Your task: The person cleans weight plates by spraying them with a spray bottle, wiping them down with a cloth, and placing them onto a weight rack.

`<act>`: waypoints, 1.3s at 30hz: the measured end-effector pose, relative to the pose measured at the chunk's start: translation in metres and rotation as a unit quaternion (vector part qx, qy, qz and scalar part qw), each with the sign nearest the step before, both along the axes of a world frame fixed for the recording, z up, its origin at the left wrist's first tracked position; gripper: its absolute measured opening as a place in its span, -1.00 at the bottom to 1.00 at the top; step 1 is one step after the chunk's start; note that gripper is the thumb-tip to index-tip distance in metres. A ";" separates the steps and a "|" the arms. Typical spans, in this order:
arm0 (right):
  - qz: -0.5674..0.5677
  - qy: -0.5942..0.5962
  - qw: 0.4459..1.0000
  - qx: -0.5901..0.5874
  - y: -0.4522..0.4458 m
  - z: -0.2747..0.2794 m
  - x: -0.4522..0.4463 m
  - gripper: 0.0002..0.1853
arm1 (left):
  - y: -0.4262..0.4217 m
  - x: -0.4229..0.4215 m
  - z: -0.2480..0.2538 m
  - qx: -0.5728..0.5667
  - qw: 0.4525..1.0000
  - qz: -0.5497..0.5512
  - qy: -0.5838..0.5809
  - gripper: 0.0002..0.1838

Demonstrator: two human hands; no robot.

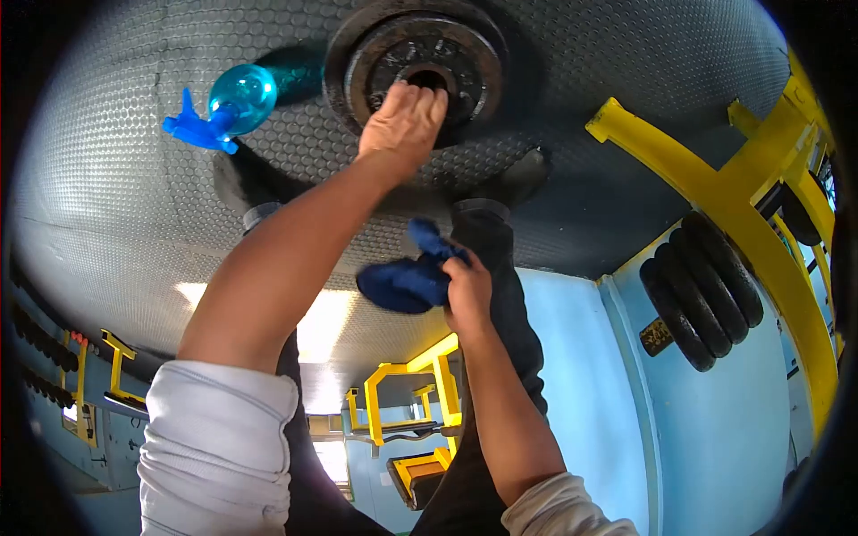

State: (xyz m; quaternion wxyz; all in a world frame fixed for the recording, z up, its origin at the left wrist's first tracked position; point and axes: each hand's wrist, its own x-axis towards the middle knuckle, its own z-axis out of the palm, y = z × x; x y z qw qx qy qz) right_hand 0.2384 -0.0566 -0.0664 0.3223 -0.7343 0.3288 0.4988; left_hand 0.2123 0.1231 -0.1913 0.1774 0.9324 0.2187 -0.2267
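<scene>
A dark, worn weight plate (pixel 471 80) lies on the floor, apparently on top of a larger one whose outer rim (pixel 338 67) shows around it. My left hand (pixel 405 123) reaches onto the upper plate, its fingers bent over the edge of the centre hole and the tips hidden inside. Lower down, in front of my right leg, my right hand (pixel 468 288) is closed around a bunched dark blue cloth (pixel 407 284), which hangs out to the left. A clear blue-green spray bottle (pixel 243 96) with a blue trigger head stands left of the plates.
My shoes (pixel 511 179) are just below the plates on the black studded rubber floor (pixel 116 143). At right, a yellow rack (pixel 742 192) carries several black plates (pixel 706 286) beside a pale blue wall (pixel 572 348). More yellow gym equipment (pixel 442 384) is behind me.
</scene>
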 end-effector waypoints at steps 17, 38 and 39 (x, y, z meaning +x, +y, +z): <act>0.136 -0.269 0.926 0.229 0.030 0.100 0.057 -0.56 | 0.091 0.012 0.137 -0.438 0.825 0.355 0.044 -0.28; 0.236 0.257 0.937 0.039 0.117 0.126 -0.072 -0.56 | 0.021 -0.149 0.219 -0.524 0.308 0.789 -0.087 -0.68; 0.208 0.161 0.960 0.098 0.113 0.141 -0.087 -0.57 | 0.023 -0.157 0.216 -0.527 0.364 0.766 -0.040 -0.69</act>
